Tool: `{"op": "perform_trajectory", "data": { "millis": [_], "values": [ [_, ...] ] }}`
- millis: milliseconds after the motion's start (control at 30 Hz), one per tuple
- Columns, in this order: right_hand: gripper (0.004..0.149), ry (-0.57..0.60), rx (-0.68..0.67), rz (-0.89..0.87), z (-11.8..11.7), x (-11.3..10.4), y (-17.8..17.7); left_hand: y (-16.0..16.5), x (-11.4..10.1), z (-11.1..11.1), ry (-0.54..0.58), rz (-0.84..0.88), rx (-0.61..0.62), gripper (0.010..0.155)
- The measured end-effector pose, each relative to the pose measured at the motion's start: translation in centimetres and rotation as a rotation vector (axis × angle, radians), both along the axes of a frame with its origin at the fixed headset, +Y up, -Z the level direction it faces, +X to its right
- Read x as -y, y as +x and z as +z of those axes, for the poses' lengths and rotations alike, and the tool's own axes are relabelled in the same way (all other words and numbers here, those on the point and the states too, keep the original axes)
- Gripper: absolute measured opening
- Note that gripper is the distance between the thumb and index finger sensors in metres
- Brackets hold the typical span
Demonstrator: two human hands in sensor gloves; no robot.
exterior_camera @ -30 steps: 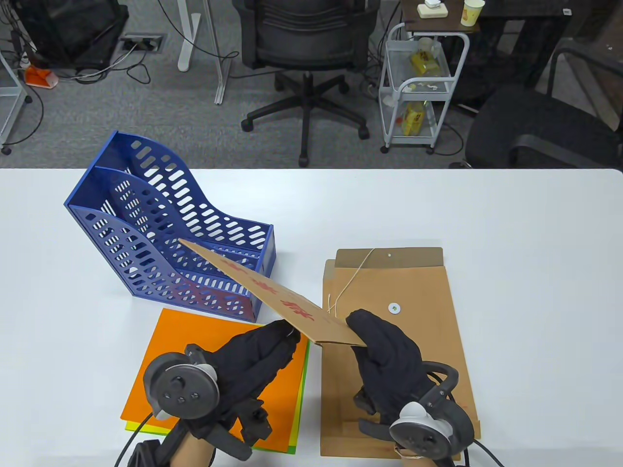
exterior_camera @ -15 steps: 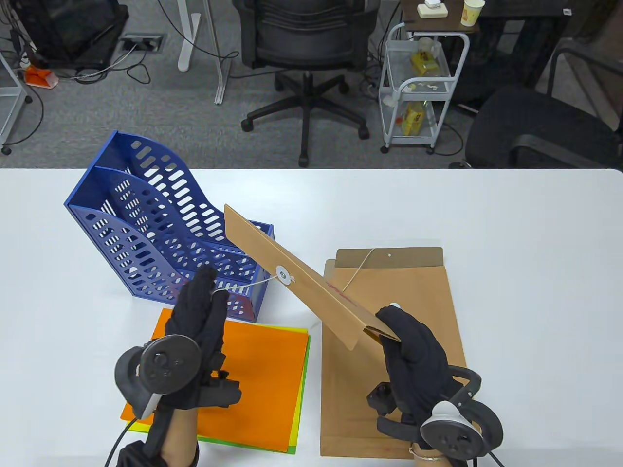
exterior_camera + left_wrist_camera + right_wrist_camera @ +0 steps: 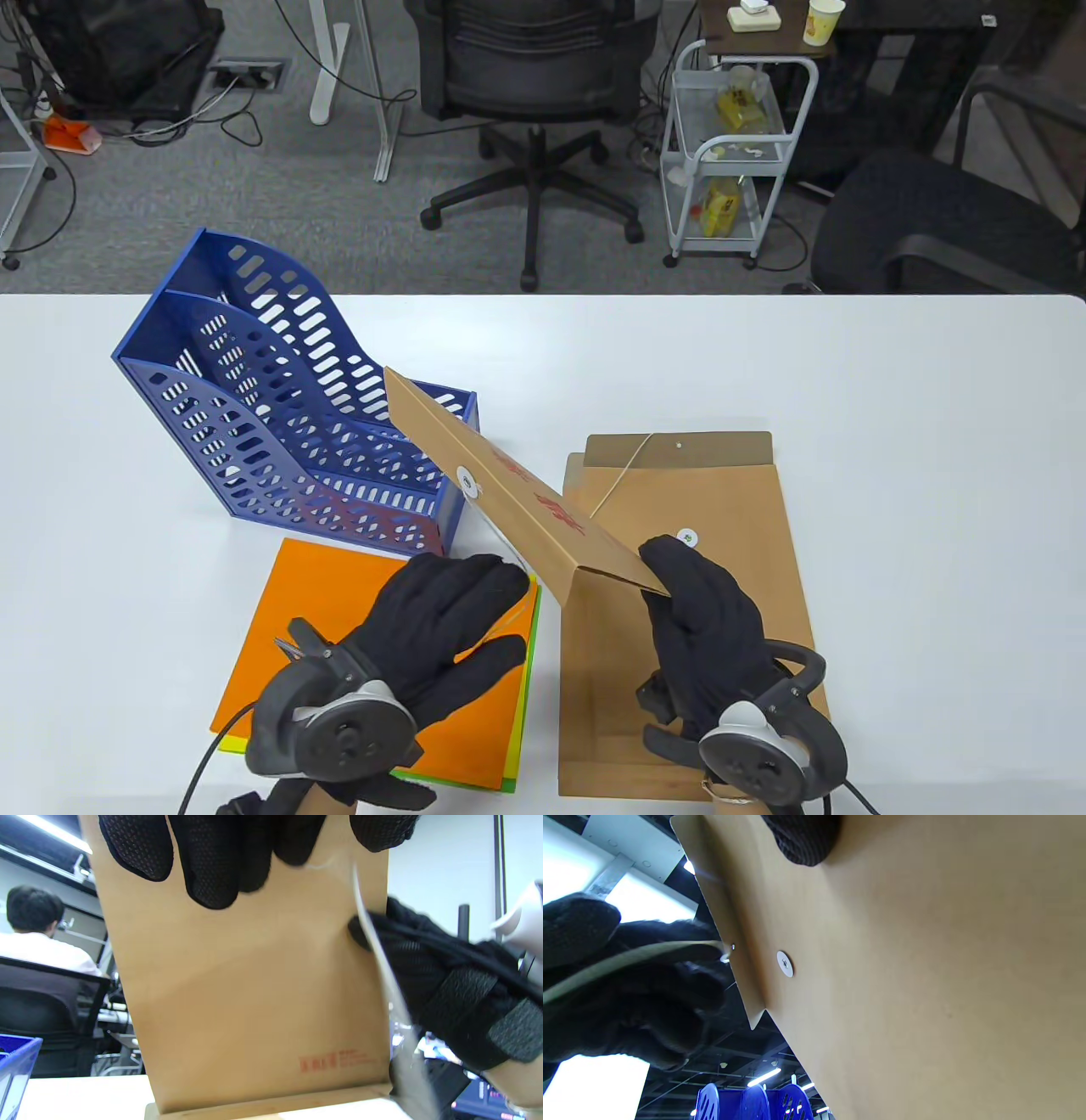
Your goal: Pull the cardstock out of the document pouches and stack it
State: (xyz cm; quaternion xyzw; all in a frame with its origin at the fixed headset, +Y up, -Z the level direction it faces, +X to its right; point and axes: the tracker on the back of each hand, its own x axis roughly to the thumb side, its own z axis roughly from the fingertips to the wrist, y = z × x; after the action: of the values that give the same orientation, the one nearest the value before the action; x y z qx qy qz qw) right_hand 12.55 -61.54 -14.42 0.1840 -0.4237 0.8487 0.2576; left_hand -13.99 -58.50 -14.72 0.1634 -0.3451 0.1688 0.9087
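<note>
Table view: right hand (image 3: 700, 624) grips the tilted pouch (image 3: 517, 492) by its near end, left hand (image 3: 441, 624) pinches its white string (image 3: 501, 556), fingers forward.

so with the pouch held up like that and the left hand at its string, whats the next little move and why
Probably: the left hand unwinds the string from the white button, so the flap can open. The right hand grips the tilted pouch at its near corner, above the flat pouches, and no card shows yet. The orange cardstock stack waits beside it.
</note>
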Motion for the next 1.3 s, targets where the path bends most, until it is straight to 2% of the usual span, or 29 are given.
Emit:
{"op": "perform_trajectory", "data": {
  "millis": [67,133,200,267,500,667,733,833,933,1067,1133,1200,1300],
  "values": [
    [0.036,0.013,0.005,0.033,0.1,0.0,-0.3,0.2,0.3,-0.3,0.062,0.004,-0.018,0.074],
    [0.036,0.025,0.004,0.061,0.3,0.0,-0.6,-0.1,0.4,-0.4,0.07,0.005,-0.008,0.079],
    [0.036,0.036,-0.002,0.084,0.3,0.0,-0.9,-0.5,0.3,-0.3,0.06,0.059,-0.013,0.082],
    [0.036,0.037,-0.001,0.096,0.4,0.0,-1.1,-1.0,0.1,-0.2,0.105,0.137,-0.059,0.081],
    [0.036,0.053,-0.012,0.122,0.3,0.0,-1.0,-3.4,-0.5,0.3,0.257,0.435,-0.215,0.061],
    [0.036,0.085,-0.008,0.181,0.3,-0.1,-0.9,-4.9,-1.0,0.7,0.343,0.415,-0.293,0.053],
    [0.036,0.096,-0.003,0.202,0.3,0.0,-1.0,-5.1,-1.1,0.6,0.328,0.407,-0.27,0.051],
    [0.036,0.097,-0.001,0.21,0.3,0.0,-1.0,-5.1,-1.0,0.2,0.237,0.434,-0.192,0.05],
    [0.035,0.104,0.014,0.222,0.2,0.0,-0.8,-5.3,-1.0,0.0,0.236,0.459,-0.195,0.042],
    [0.035,0.121,0.027,0.235,0.2,0.0,-0.6,-5.6,-1.3,-0.2,0.162,0.378,-0.199,0.041],
    [0.035,0.131,0.027,0.227,0.2,-0.1,-0.4,-5.7,-1.3,-0.2,0.196,0.392,-0.231,0.041],
    [0.035,0.129,0.003,0.198,0.2,-0.1,-0.2,-5.7,-1.4,-0.2,0.2,0.374,-0.228,0.045],
    [0.035,0.146,0.011,0.202,0.2,-0.1,0.0,-5.3,-1.7,-0.1,0.124,0.21,-0.194,0.067]
  ]
}}
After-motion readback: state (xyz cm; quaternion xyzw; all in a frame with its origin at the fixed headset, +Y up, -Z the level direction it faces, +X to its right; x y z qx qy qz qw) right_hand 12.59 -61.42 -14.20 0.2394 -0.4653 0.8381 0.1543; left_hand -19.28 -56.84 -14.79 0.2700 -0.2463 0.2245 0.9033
